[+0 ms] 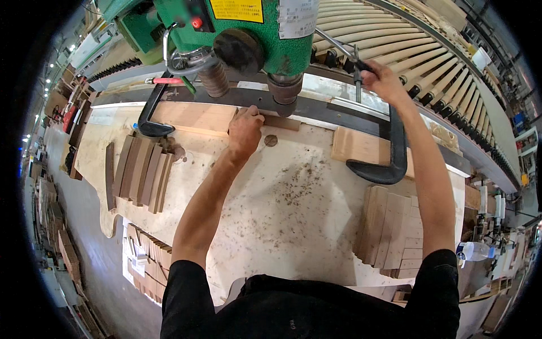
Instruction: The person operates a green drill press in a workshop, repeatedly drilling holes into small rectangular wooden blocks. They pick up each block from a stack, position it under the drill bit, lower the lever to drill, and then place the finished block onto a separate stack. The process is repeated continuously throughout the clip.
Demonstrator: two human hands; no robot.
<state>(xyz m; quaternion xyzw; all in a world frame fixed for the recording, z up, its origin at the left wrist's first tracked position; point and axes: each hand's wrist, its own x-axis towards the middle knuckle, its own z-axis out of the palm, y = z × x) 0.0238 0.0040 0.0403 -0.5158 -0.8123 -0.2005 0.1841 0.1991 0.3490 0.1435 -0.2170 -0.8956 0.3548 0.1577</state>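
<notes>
I see 2 stacks (141, 172) of wood nearest, left and right before the drill (296, 48), probably for easy reach. Beyond, 2 clamps (398, 155) flank the drill, pinning 2 boards (195, 116), likely as stops. Just beneath the drill, the left hand (247, 131) has bent fingers closed on the strip (284, 122), seemingly steadying it; it looks brown, short and narrow. Right of the drill, the right hand (387, 85) curls its fingers around the lever (337, 45).

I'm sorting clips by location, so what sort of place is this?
Most likely a woodworking shop: what looks like a green drill press stands over a worktable, cut wooden strips lie grouped there, and a black clamp grips the table's far side.
</notes>
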